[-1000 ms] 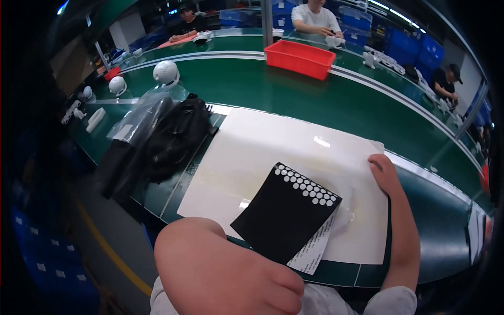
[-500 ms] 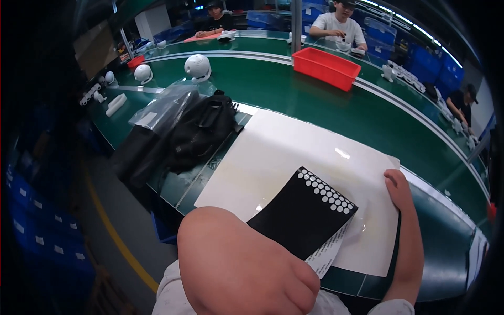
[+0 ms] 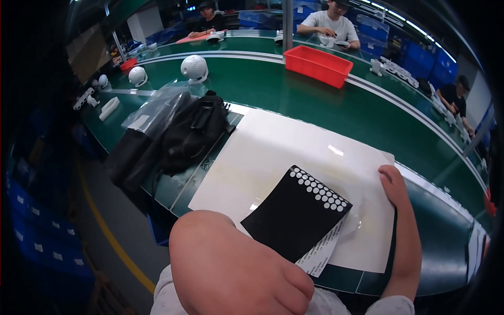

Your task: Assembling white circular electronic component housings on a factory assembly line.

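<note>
Close and large at the bottom, my left hand [image 3: 236, 268] is raised with its fingers curled in. Whatever those fingers may hold is hidden behind the hand. My right hand [image 3: 394, 186] rests at the right edge of a large white sheet [image 3: 283, 136], its fingers curled; I cannot make out anything in them. Between the hands, a black sheet [image 3: 289, 220] lies tilted on the white one, with rows of round white dots along its far right end. A white printed backing [image 3: 323, 254] shows under its near right edge. My left hand covers the near part of the black sheet in view.
Left of the white sheet lie a black bag [image 3: 194, 131] and a clear plastic bag [image 3: 157, 110] with dark contents. White ball-shaped housings [image 3: 194, 68] and a red bin [image 3: 317, 65] stand on the green table [image 3: 247, 84]. Several people work along the far side.
The whole view has shifted slightly, so things sit a little further left and up. Both hands keep nearly the same pose, and the sheets have not visibly moved on the table.
</note>
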{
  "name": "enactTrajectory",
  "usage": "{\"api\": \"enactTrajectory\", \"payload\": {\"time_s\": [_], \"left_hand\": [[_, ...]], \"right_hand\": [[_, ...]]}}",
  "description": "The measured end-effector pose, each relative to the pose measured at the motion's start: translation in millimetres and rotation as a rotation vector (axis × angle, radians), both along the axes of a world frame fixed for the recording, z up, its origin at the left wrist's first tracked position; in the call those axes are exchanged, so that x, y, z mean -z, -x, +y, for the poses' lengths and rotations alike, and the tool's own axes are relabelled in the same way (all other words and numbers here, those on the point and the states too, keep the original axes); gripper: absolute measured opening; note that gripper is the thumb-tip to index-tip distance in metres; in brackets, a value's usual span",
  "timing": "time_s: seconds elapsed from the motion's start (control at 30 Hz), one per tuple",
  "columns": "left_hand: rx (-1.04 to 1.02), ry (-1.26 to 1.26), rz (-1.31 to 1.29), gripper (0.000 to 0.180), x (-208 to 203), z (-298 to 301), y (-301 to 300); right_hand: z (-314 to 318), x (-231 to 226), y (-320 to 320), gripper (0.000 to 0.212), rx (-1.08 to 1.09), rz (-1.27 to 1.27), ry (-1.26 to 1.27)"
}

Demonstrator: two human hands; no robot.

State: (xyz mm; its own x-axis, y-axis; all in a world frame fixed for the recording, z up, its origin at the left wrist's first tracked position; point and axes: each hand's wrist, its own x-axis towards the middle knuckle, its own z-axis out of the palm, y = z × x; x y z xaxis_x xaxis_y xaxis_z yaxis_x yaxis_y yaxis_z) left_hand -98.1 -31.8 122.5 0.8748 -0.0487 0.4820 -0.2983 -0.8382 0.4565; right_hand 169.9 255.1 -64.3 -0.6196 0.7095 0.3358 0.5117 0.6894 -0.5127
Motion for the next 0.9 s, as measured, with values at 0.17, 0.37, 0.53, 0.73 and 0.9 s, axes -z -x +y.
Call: {"api": "enactTrajectory", "payload": {"time_s": [0.17,0.37,0.53,0.73,0.9], "left_hand": [[0.004,-0.019,0.015,0.048,-1,1,-2],[0.010,-0.028,0.015,0.049,-1,2,-3],[0.005,-0.019,0.030,0.049,-1,1,-2],[0.007,-0.003,0.047,0.051,-2,0,-1],[-0.086,-0.215,-0.159,0.053,9,-1,-2]], "right_hand": [[3,3,-4,0.015,-0.020,0.003,-0.048],[1,0,-2,0.015,-0.009,0.013,-0.012],[-1,-2,-1,0.015,-0.008,-0.001,-0.016],[-2,-3,1,0.015,0.007,-0.005,-0.005],[-3,-4,0,0.016,0.010,0.000,0.014]]}}
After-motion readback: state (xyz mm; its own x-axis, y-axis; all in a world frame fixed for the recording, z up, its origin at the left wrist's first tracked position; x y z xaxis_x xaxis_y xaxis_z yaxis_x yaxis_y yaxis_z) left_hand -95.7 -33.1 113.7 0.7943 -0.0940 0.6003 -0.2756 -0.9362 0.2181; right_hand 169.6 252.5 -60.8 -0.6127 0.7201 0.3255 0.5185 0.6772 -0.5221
